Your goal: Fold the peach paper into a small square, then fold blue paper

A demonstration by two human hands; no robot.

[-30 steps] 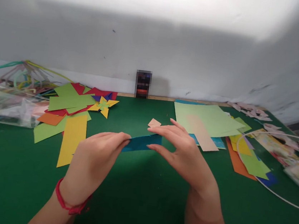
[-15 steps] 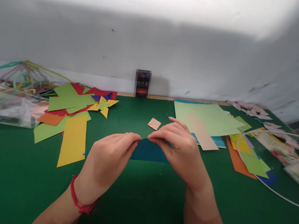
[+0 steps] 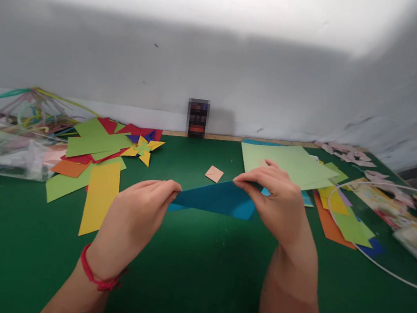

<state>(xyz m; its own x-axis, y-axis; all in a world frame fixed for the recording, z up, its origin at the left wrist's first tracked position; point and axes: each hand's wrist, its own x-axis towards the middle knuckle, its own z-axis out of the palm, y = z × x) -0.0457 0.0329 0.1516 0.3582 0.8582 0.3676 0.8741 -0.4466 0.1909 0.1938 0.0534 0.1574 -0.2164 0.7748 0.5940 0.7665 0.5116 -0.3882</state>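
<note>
A folded sheet of blue paper [image 3: 213, 197] stretches between my two hands above the green tabletop. My left hand [image 3: 136, 211] pinches its left end; a red string bracelet circles that wrist. At the upper right edge, my right hand [image 3: 273, 199] grips the paper between thumb and fingers, the other fingers raised a little. Lighter blue flaps show along the paper's lower edge. Just beyond the paper lies a small folded peach paper square [image 3: 214, 174].
Left are a yellow sheet [image 3: 100, 197], green sheets [image 3: 97, 140], a yellow paper star [image 3: 143, 150] and a clear plastic bag [image 3: 13, 152]. Right are pale green sheets [image 3: 291, 161], coloured scraps [image 3: 352, 220] and a white cord [image 3: 380, 267]. A pixelated dark object [image 3: 197, 118] stands by the wall.
My hands have moved apart, left hand leftward and right hand rightward, each still pinching. The blue paper now spans openly between them, its right side higher, with lighter blue flaps showing.
</note>
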